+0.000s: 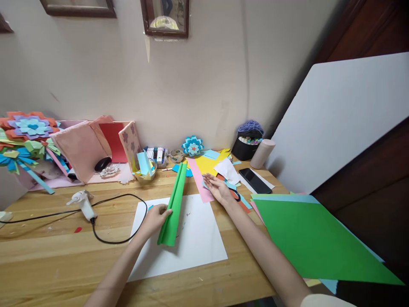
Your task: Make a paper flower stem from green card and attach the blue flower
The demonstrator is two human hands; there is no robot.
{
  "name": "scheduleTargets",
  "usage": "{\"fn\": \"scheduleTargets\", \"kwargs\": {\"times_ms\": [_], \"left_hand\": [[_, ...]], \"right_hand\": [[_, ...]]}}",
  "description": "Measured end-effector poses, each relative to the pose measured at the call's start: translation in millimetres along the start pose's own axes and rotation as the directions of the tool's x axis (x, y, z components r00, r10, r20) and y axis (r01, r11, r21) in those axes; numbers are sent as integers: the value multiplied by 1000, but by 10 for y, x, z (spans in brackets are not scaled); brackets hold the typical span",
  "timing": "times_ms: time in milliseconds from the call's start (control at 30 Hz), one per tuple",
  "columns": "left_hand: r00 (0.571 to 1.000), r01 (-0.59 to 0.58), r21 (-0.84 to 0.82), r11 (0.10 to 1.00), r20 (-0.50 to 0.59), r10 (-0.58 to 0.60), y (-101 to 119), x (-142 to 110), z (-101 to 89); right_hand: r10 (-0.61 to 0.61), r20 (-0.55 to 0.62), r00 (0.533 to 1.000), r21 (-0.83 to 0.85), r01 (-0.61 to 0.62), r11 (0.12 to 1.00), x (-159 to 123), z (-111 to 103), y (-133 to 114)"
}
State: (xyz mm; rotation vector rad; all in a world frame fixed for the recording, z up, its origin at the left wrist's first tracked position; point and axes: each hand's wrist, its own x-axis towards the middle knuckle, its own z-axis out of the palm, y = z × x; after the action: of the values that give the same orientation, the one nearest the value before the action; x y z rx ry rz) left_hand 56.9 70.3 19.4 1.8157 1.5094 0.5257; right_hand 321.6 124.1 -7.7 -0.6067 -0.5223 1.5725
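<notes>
The bare wood of the table [64,268] gives a way in from the lower left of the frame; above it, the glue gun [84,207] and looped cable [116,243] block the left side. Green paper [175,209] stands over the white sheet [204,238], leaving room right of it. Farther right, 3 obstacles crowd the back: phone [255,181], cylinder [262,153] and marker pouch [243,148].

Cream sleeve [324,301] at right arm [265,260], slim bare forearms [118,264], bare hands [156,219]
</notes>
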Motion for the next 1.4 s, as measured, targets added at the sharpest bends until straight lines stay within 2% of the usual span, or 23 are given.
{"fn": "scheduleTargets", "kwargs": {"times_ms": [100,200,267,333,433,467,533,667,767,833,933,1033,1300,1400], "left_hand": [[999,51,134,990,-14,-50,24,-19,60],[993,103,342,934,-97,-73,111,-118,114],[978,113,471,875,-210,-14,235,-175,160],[950,10,529,848,-271,158,414,-184,226],[892,-323,392,861,-177,416,720,-82,386],[875,-382,340,859,-166,455,808,-27,454],[866,-427,258,867,-160,474,935,91,595],[892,-407,80,910,-181,415,982,258,814],[913,-363,-42,931,-217,346,935,307,885],[911,-365,-82,927,-235,338,916,319,906],[903,-377,-69,923,-248,351,922,330,923],[912,-358,-56,932,-233,337,942,355,916],[946,-325,-143,935,-70,318,901,482,803],[948,-318,-160,934,-59,313,882,494,793]], "right_hand": [[42,18,999,170,-44,984,-91,32,95],[48,91,995,225,-68,972,-232,110,137],[46,124,991,225,-73,972,-312,177,149],[47,144,989,214,-77,974,-371,249,157],[40,174,984,170,-70,983,-432,341,171],[34,183,982,152,-63,986,-450,361,175],[17,195,981,120,-41,992,-480,382,182],[-2,159,987,52,-6,999,-504,355,190],[-23,135,991,38,18,999,-491,323,200],[-42,134,990,51,36,998,-483,314,204],[-53,139,989,68,44,997,-487,321,194],[-59,137,989,71,50,996,-500,338,174],[-34,131,991,71,25,997,-513,372,177],[-30,150,988,72,19,997,-512,372,176]]}}
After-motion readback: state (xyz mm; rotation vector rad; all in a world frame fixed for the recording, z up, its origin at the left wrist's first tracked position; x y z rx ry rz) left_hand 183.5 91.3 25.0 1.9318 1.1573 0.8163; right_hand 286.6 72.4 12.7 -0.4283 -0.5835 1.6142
